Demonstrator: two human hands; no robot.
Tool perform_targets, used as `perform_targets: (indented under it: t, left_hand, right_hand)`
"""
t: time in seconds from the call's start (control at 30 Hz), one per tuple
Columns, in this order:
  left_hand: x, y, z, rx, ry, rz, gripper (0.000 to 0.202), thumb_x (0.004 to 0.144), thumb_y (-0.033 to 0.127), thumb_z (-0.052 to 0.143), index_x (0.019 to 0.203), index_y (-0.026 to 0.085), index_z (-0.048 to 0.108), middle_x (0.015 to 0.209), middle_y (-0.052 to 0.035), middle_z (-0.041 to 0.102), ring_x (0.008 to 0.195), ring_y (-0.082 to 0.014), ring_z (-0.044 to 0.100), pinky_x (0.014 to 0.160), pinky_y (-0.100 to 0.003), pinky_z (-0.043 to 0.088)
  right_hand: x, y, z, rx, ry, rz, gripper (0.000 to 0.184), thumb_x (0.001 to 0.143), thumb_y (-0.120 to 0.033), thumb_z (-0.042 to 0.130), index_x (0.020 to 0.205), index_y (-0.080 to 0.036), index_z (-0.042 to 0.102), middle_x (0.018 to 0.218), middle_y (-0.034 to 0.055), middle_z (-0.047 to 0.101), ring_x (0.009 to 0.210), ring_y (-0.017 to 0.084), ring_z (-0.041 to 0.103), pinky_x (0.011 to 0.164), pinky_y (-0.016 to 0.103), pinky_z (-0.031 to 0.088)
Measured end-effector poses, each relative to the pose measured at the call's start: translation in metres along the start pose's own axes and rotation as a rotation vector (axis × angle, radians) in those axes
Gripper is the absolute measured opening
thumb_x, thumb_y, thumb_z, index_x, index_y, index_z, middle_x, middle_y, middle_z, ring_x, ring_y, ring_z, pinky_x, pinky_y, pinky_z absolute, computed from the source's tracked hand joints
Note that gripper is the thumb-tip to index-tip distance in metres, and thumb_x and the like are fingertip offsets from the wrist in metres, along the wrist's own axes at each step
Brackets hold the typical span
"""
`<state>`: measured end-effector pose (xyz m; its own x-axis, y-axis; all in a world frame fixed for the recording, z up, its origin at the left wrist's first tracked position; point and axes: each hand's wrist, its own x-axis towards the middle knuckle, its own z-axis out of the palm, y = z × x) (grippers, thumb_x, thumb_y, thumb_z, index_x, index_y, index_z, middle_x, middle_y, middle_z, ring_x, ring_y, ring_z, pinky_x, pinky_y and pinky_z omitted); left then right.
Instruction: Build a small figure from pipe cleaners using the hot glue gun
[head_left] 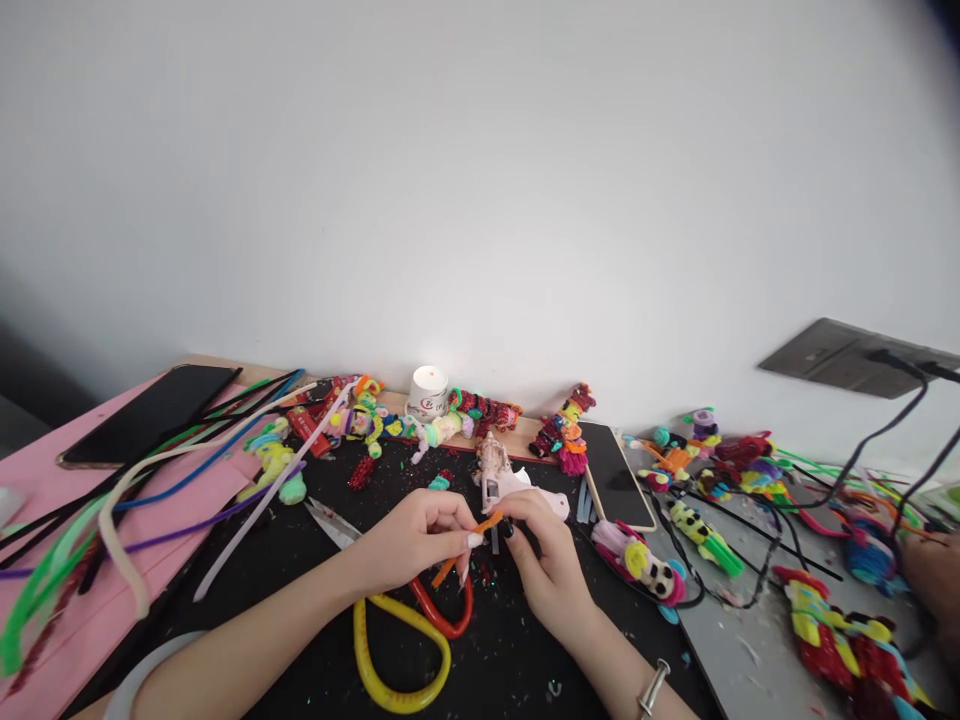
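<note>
A short orange pipe cleaner stretches between my two hands above the black mat. My left hand pinches one end, and an orange tail hangs below its fingers. At the other end, the fingertips of my right hand close on the same piece. Under my left hand lie large scissors with one yellow and one red handle loop, blades pointing up left. Just beyond my fingers rests a pale pink glue gun, partly hidden by my right hand.
Pipe cleaners spread over pink sheets at left beside a dark phone. A white paper cup and several pipe-cleaner figures line the back. Another phone, more figures, black cables and another person's hand are at right.
</note>
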<state>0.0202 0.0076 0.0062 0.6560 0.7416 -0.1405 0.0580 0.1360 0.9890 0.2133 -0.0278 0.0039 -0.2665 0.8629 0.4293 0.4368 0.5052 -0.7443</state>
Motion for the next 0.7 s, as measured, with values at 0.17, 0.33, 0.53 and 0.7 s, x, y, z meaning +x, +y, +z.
perform_targets:
  t: [0.17, 0.33, 0.53, 0.7]
  left_hand:
    - [0.0005, 0.0000, -0.0017, -0.033, -0.033, -0.023, 0.018, 0.080, 0.032, 0.060, 0.073, 0.016, 0.056, 0.057, -0.0005, 0.065, 0.046, -0.0092, 0.046, 0.050, -0.023, 0.030]
    - [0.0005, 0.0010, -0.0019, -0.053, -0.043, -0.040, 0.020, 0.079, 0.034, 0.062, 0.071, 0.016, 0.057, 0.056, 0.0000, 0.065, 0.046, -0.0098, 0.049, 0.051, -0.023, 0.032]
    - [-0.0001, 0.0037, -0.0035, -0.063, -0.054, -0.054, 0.021, 0.078, 0.034, 0.063, 0.071, 0.015, 0.058, 0.055, -0.0003, 0.065, 0.046, -0.0096, 0.050, 0.050, -0.022, 0.033]
    - [0.0008, 0.0046, -0.0047, -0.084, -0.063, -0.072, 0.022, 0.076, 0.036, 0.064, 0.070, 0.016, 0.058, 0.054, 0.0007, 0.065, 0.047, -0.0102, 0.052, 0.051, -0.022, 0.035]
  right_hand:
    - [-0.0002, 0.0004, 0.0012, 0.072, 0.009, 0.067, 0.019, 0.091, -0.020, 0.047, 0.101, -0.024, 0.062, 0.097, 0.0069, 0.066, 0.091, 0.022, 0.061, 0.081, 0.036, 0.049]
    - [0.0014, -0.0003, 0.0011, 0.108, -0.003, 0.100, 0.018, 0.090, -0.022, 0.048, 0.099, -0.023, 0.063, 0.093, 0.0063, 0.065, 0.088, 0.021, 0.061, 0.079, 0.034, 0.049]
    - [0.0034, -0.0002, 0.0006, 0.131, -0.002, 0.104, 0.016, 0.089, -0.019, 0.048, 0.094, -0.023, 0.063, 0.088, 0.0047, 0.065, 0.082, 0.019, 0.060, 0.075, 0.032, 0.048]
    - [0.0035, -0.0005, 0.0005, 0.102, 0.019, 0.118, 0.015, 0.088, -0.019, 0.049, 0.090, -0.022, 0.064, 0.084, 0.0041, 0.065, 0.079, 0.019, 0.061, 0.071, 0.031, 0.049]
